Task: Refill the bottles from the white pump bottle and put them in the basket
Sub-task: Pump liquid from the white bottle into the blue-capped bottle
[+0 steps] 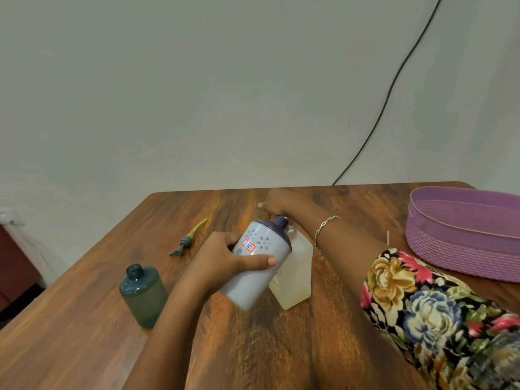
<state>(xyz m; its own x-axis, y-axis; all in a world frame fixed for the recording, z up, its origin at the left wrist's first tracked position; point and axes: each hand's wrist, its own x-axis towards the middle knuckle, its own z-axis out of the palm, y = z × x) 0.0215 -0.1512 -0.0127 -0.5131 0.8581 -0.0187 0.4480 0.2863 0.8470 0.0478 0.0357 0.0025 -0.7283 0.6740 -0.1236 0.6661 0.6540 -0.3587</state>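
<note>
1. Head view showed the left hand (225, 257) with its grip wrapped round a pale bottle (259, 266), thumb across the front, holding it tilted above the bench (281, 347).
2. That bottle was lavender-white with faint flower prints, a red-edged sticker and a dark blue cap (277, 225) (the cap pointed away from the camera).
3. Just behind it a whitish translucent bottle (298, 277) stood on the bench, its top partly hidden by the cap.
4. The right hand (277, 202) reached beyond the cap; its fingers were blurred, so its grip could not be told.
5. A teal bottle (143, 294) stood uncapped at the left, with a loose pump head (187, 239) lying beyond it.
6. The purple basket (461, 249) sat at the right, cut off by the frame edge.
</note>
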